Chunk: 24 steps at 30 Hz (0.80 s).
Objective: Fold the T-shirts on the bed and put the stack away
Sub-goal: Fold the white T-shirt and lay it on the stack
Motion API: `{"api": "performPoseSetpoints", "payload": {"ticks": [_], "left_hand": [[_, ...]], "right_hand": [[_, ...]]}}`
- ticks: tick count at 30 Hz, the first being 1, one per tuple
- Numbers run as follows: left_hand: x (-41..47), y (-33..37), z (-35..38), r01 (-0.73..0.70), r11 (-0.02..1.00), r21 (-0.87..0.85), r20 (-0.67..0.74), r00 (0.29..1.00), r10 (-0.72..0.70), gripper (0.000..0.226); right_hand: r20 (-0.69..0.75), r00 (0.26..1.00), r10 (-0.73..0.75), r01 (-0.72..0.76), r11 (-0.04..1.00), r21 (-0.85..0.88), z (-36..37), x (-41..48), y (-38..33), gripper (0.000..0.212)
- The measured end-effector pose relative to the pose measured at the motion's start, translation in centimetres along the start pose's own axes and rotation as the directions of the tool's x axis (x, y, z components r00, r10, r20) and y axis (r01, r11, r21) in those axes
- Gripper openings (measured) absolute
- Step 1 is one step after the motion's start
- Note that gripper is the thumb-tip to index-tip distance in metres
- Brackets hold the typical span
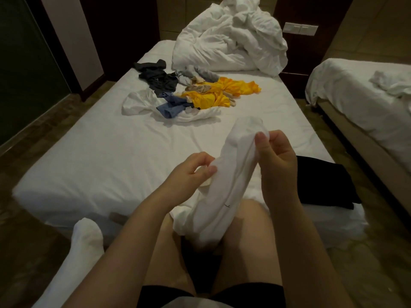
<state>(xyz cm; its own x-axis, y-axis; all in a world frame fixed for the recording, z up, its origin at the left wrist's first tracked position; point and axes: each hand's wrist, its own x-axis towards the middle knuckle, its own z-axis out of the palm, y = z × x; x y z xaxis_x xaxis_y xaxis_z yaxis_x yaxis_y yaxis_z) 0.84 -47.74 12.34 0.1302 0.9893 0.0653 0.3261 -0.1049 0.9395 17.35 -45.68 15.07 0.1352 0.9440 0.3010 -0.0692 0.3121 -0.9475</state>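
Left hand (pixel 195 172) and right hand (pixel 277 156) pinching bunched shirt (pixel 224 192), thumbs against fingers; clothes pile (pixel 200 98) lying beyond fingertips, black cloth (pixel 322 181) lying right of them

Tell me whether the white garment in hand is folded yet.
Not folded: the white T-shirt hangs bunched, pinched by left hand and right hand.

You wear black shorts (pixel 251 294), with the pale hem of a top (pixel 186 302) showing at the near edge. Your forearms and thighs are bare. A white sock (pixel 86 238) covers the foot at your left. Your left hand (pixel 195 172) and right hand (pixel 275 156) are bare, nails short
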Motion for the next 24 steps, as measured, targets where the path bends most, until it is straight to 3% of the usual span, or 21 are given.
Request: {"api": "performPoseSetpoints", "payload": {"ticks": [2, 6, 9, 14, 18, 19, 22, 24], "left_hand": [[-0.1, 0.0, -0.1, -0.022, 0.999, -0.05, -0.043, 0.999, 0.02, 0.018], [0.3, 0.6, -0.9, -0.075, 0.997, 0.011, -0.273, 0.959, 0.075, 0.023], [1.1, 1.9, -2.0, -0.098, 0.992, 0.082, -0.319, 0.94, 0.119, 0.021], [3.0, 5.8, -4.2, -0.248, 0.946, 0.208, -0.277, 0.913, 0.3, 0.015], [4.1, 8.7, -4.6, -0.352, 0.892, 0.282, -0.215, 0.883, 0.417, 0.021], [4.2, 9.2, -4.5, -0.366, 0.877, 0.312, -0.197, 0.878, 0.437, 0.02], [4.1, 9.8, -4.4, -0.406, 0.83, 0.383, -0.121, 0.868, 0.481, 0.012], [4.0, 9.8, -4.5, -0.421, 0.81, 0.408, -0.07, 0.87, 0.488, 0.013]], "right_hand": [[-0.018, 1.0, 0.016, -0.016, 1.0, 0.022, -0.4, 0.0, 0.1, 0.027], [-0.075, 0.994, 0.074, -0.064, 0.99, 0.128, -1.0, 0.2, 0.2, 0.025], [-0.044, 0.994, 0.104, -0.091, 0.966, 0.242, -1.4, 0.5, -0.1, 0.025], [0.284, 0.955, 0.091, -0.193, 0.914, 0.357, -2.2, 1.3, -2.0, 0.017], [0.336, 0.908, 0.251, -0.385, 0.818, 0.427, -1.5, 1.6, -2.2, 0.01], [0.355, 0.892, 0.281, -0.422, 0.799, 0.429, -1.4, 1.6, -1.9, 0.015], [0.491, 0.824, 0.282, -0.488, 0.794, 0.364, -1.7, 1.7, -1.4, 0.057], [0.611, 0.738, 0.288, -0.497, 0.844, 0.202, -2.1, 1.9, -2.0, 0.064]]}}
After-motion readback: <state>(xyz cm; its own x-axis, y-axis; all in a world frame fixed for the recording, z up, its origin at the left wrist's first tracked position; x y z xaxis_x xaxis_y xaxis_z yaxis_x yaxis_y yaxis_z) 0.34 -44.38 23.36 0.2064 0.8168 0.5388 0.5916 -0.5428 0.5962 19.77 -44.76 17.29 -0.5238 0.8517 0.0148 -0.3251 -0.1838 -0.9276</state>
